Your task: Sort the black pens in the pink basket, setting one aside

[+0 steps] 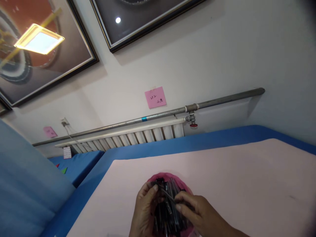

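Above a pink basket [184,183], my left hand [144,205] and my right hand [195,210] hold a slim dark pen [167,195] between them. The left thumb and fingers pinch its upper left end. At its lower right end, the right thumb and fingertips are closed on it. Under both hands, the basket is filled with several dark and clear pens [170,214], lying mostly lengthwise and close together. Fine detail of the held pen is blurred, and my fingers cover both its ends.
The basket stands on a pale pink sheet [229,177] over a blue-covered table [197,141]. Behind are a white radiator [148,135], a metal pipe [222,101] with a red-handled valve [193,125], and a pink note [155,97]. A blue curtain [27,184] hangs at left.
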`<state>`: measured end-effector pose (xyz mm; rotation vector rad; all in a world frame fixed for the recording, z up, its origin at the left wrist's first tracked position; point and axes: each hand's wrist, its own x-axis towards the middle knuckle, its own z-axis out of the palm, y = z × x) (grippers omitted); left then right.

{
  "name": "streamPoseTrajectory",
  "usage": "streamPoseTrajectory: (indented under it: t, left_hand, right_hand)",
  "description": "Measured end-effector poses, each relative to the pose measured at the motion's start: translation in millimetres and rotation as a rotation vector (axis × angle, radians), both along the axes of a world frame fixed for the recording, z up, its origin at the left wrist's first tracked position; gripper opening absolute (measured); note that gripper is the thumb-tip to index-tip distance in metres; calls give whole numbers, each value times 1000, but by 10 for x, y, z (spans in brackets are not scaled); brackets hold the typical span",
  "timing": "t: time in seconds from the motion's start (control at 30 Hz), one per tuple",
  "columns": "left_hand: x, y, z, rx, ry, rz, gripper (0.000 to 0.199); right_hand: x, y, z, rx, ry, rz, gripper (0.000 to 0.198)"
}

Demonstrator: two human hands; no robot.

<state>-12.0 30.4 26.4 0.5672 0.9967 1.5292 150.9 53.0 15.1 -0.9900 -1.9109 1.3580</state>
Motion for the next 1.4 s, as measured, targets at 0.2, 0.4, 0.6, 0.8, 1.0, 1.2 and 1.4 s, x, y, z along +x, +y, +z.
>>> streamPoseTrajectory:
  t: [0.2, 0.4, 0.6, 0.8, 1.0, 1.2, 1.4]
  left_hand:
    - [30, -7, 10, -20, 16, -5, 19]
    - [-2, -17, -32, -46, -46, -31, 18]
    - [44, -38, -6, -47, 8, -79, 21]
    - [88, -51, -54, -44, 22, -130, 20]
    - [119, -43, -50, -55, 2, -76, 21]
    - [162, -35, -96, -23, 26, -128, 21]
    - [164, -54, -113, -27, 26, -163, 20]
  right_hand:
    - [4, -43, 34, 11, 3, -12, 17]
    - [9, -25, 70, -3, 13, -15, 16]
    - [2, -44, 72, 16, 16, -36, 17]
    - [-5, -52, 66, -4, 39, -59, 16]
    - [2, -34, 79, -6, 63, -62, 16]
    - [11, -46, 86, -53, 116, -61, 16]
    - [0, -53, 72, -59, 118, -53, 15]
